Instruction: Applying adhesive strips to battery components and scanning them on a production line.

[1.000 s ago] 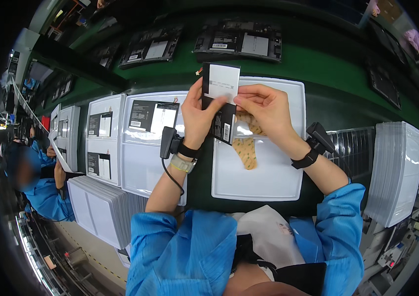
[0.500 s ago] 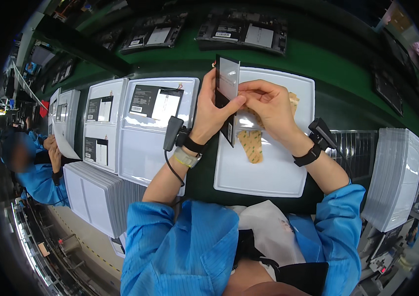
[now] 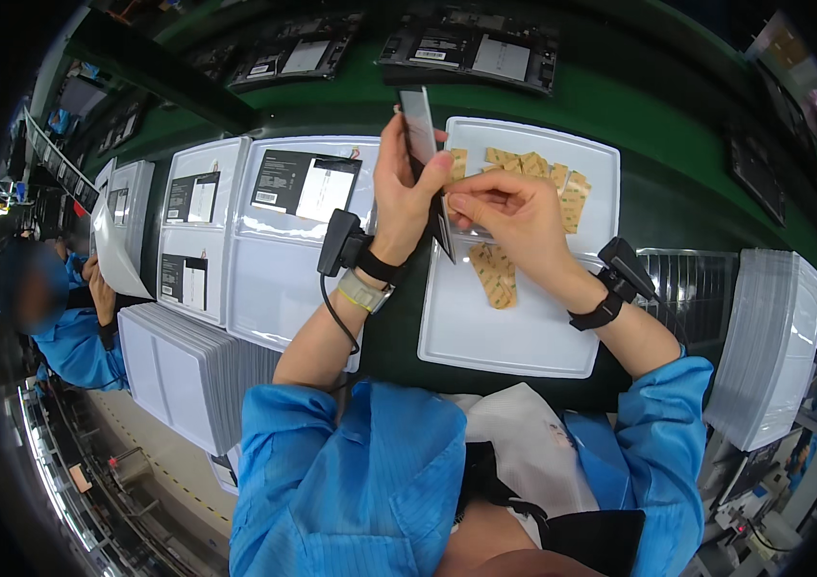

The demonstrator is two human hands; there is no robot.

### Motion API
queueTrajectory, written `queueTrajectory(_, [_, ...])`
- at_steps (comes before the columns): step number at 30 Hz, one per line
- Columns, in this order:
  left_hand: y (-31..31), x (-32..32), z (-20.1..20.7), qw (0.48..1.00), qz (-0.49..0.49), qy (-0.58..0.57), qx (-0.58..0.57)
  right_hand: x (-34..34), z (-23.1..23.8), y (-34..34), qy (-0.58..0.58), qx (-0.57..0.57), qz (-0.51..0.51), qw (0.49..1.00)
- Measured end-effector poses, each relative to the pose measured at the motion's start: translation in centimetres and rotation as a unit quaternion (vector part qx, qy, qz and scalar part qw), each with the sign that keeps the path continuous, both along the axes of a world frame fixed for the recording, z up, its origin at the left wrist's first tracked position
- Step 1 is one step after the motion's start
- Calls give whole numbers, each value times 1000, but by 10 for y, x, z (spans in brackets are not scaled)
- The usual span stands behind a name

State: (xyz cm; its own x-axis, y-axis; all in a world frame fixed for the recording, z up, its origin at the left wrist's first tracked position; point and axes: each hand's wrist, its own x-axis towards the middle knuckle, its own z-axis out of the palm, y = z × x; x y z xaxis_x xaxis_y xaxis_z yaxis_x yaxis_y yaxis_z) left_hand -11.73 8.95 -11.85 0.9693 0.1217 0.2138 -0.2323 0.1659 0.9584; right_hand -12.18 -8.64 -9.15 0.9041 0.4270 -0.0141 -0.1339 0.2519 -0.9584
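My left hand (image 3: 408, 188) is closed around a flat battery pack (image 3: 417, 125), black with a pale silver face, tilted on edge so its thin side faces me. The pack is over the left part of a white plastic tray (image 3: 524, 337). At the pack's lower half, my right hand (image 3: 514, 212) pinches with thumb and forefinger close to its edge; what lies between the fingertips is too small to make out. Beneath and beyond my right hand, tan adhesive pieces with printed marks (image 3: 575, 202) lie in the tray, and a few more tan pieces (image 3: 493, 277) rest nearer me.
Left of me, white trays (image 3: 279, 279) hold similar batteries (image 3: 308, 185). Stacked trays stand at the near left (image 3: 178, 375) and far right (image 3: 764, 346). Black device assemblies (image 3: 471, 43) line the green bench's back. A co-worker in blue (image 3: 82, 337) handles a white sheet at the left.
My left hand has tilted the battery pack and shifted it slightly left. My right hand has moved a little down and left along it, uncovering more tan pieces. The co-worker's white sheet has shifted.
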Motion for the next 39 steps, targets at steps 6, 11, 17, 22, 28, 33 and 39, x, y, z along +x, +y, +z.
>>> queueTrajectory(6, [4,5,3,984,50,-68,-154,17,-2,-6,-146,-117,-148,971])
queueTrajectory(11, [8,4,2,983,110,-71,-131,-29,13,13,-332,-174,-98,922])
queueTrajectory(17, [7,5,10,967,-65,13,-247,-17,15,-2,-209,-113,-43,970])
queueTrajectory(22, [22,11,7,912,-179,22,-368,-22,63,-64,-521,-277,-179,787])
queueTrajectory(28, [29,10,11,947,-188,27,-259,-17,14,-129,-454,-397,-18,798])
queueTrajectory(33, [33,14,21,943,-252,33,-214,102,8,-267,-280,-383,-352,807])
queueTrajectory(39, [28,3,48,960,-236,71,-135,198,-44,-439,-1,-732,-487,477])
